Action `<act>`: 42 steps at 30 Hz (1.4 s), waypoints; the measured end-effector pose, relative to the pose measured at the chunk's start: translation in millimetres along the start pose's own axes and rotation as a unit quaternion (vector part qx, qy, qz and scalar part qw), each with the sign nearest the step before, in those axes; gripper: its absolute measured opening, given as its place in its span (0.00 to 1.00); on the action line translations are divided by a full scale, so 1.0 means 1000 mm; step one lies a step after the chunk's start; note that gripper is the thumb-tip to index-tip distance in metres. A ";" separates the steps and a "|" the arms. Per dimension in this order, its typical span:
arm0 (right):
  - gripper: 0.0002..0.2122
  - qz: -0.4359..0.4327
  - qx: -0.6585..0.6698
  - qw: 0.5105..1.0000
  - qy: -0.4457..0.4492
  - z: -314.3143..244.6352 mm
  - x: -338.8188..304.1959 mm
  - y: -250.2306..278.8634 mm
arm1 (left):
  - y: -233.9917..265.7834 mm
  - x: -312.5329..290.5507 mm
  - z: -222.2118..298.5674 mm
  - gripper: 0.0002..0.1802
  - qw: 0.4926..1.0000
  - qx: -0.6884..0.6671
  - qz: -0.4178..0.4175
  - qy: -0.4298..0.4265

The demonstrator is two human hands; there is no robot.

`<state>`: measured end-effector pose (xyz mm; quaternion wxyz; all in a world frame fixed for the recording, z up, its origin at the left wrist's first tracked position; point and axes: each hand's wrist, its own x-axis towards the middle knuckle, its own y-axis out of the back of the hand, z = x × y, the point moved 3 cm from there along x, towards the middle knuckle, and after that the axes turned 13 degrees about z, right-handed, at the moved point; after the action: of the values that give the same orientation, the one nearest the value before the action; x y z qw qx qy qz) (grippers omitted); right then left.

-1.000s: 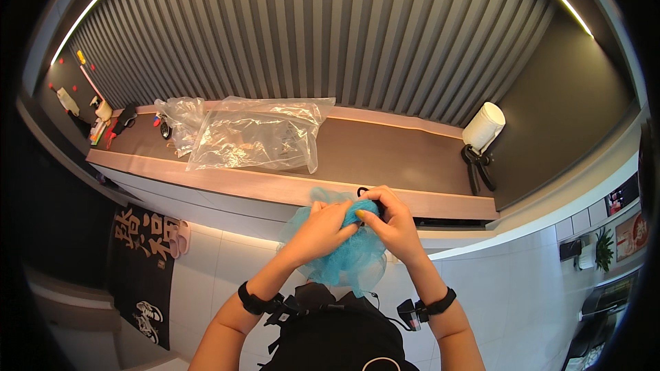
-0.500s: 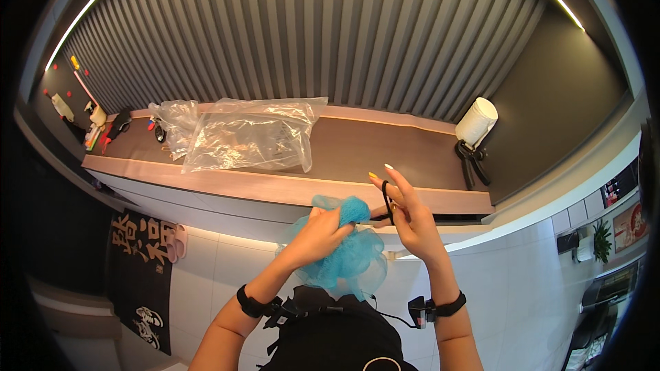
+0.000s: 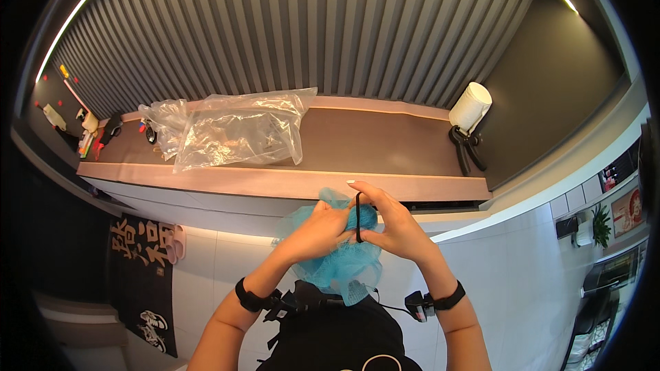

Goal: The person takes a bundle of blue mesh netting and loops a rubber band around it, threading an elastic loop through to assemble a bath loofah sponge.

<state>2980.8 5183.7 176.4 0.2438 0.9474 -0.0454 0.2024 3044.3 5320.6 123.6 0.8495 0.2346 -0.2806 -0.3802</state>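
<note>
A bundle of light blue mesh netting (image 3: 347, 268) hangs in front of my body, below the shelf edge. My left hand (image 3: 317, 232) is closed around its gathered upper part, and loose folds spread under the fist. My right hand (image 3: 400, 232) holds a black elastic band (image 3: 358, 217) stretched into a tall, narrow loop between thumb and fingers. The loop stands at the right end of the netting, where a rounded bunch sticks out of my left fist. From here I cannot tell how far the band goes around that bunch.
On the shelf (image 3: 375, 144) lies a crumpled clear plastic bag (image 3: 240, 130). A white roll (image 3: 471, 106) and a black-handled tool (image 3: 467, 151) stand at its right end. Small items, including a pump bottle (image 3: 88, 120), crowd the left end. Slippers (image 3: 177, 242) and shoes (image 3: 152, 330) are on the floor.
My right hand has moved left with the black band, bringing it against the blue netting. My left hand keeps its grip. The view has shifted slightly.
</note>
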 end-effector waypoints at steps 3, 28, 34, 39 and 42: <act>0.37 -0.001 -0.034 0.999 -0.036 0.003 -0.002 -0.001 | -0.001 0.002 0.006 0.12 0.999 0.054 0.003 0.009; 0.04 0.125 -0.120 0.981 0.082 -0.017 -0.003 0.017 | 0.017 0.002 0.004 0.17 0.941 -0.076 0.315 0.096; 0.06 0.167 -0.107 0.978 0.061 -0.009 -0.011 0.016 | 0.026 0.010 0.013 0.15 0.860 -0.451 0.117 0.210; 0.06 0.143 -0.078 0.986 0.032 -0.001 -0.012 0.017 | 0.031 0.013 0.027 0.18 0.892 -0.415 0.010 0.177; 0.07 0.135 -0.082 0.986 0.044 -0.002 -0.012 0.016 | 0.026 0.015 0.020 0.21 0.872 -0.436 0.023 0.223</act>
<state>2966.3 5170.9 180.1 0.2933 0.8996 -0.1784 0.2700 3052.6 5321.0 158.7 0.9140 -0.0869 0.1053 -0.3821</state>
